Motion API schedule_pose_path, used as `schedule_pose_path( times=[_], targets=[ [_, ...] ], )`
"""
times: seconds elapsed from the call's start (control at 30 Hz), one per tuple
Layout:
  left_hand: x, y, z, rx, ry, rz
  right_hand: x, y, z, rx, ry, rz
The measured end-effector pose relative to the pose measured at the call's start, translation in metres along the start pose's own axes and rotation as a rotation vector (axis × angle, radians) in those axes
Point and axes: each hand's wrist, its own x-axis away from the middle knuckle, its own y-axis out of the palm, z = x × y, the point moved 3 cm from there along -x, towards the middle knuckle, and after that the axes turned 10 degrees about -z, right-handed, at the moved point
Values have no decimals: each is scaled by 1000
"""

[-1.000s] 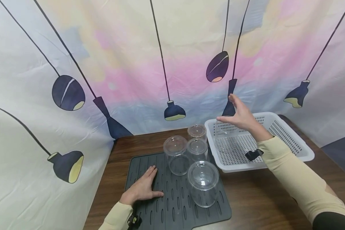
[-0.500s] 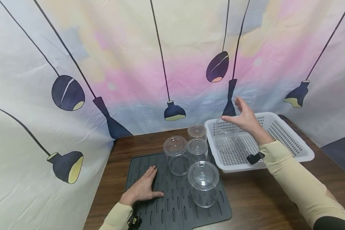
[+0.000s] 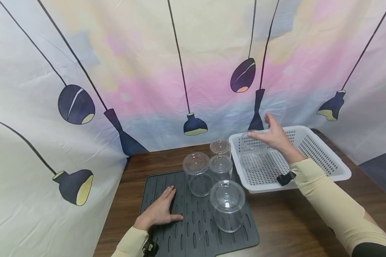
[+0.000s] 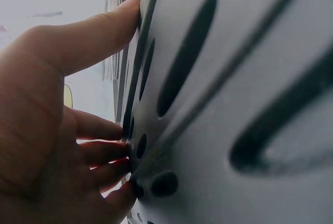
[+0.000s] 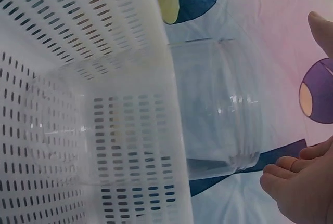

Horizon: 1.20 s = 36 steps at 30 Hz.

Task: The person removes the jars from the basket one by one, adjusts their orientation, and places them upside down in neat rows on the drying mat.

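Note:
My left hand (image 3: 161, 210) rests on a dark grey ridged drying mat (image 3: 193, 221), with its fingers straight and thumb spread. In the left wrist view, its fingertips touch the mat's slotted surface. A tall clear jar (image 5: 218, 109) stands in a white perforated basket (image 3: 302, 184), its ridged end rising above the basket's wall. My right hand (image 3: 275, 135) is over the basket, fingers and thumb spread wide. In the right wrist view it stands apart from the jar's ridged end, with nothing between fingers and thumb.
Several clear jars stand around the mat's right side: a large one in front (image 3: 227, 210), another large one (image 3: 197, 178) behind it, and smaller ones (image 3: 221, 169) at the back, close to the basket. A printed cloth (image 3: 154, 89) hangs behind the wooden table (image 3: 292, 225).
My right hand has shifted a little right and then slightly down, away from the jar in the basket. The left hand and the jars have stayed in place.

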Motion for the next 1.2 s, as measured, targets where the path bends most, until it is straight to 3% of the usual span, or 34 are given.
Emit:
schedule_pose_path(
  times=[0.8, 1.2],
  targets=[
    [0, 2, -2, 28, 3, -15, -17, 4, 17, 31, 6, -106],
    [-1, 3, -3, 10, -1, 2, -21, 7, 28, -51, -43, -194]
  ],
)
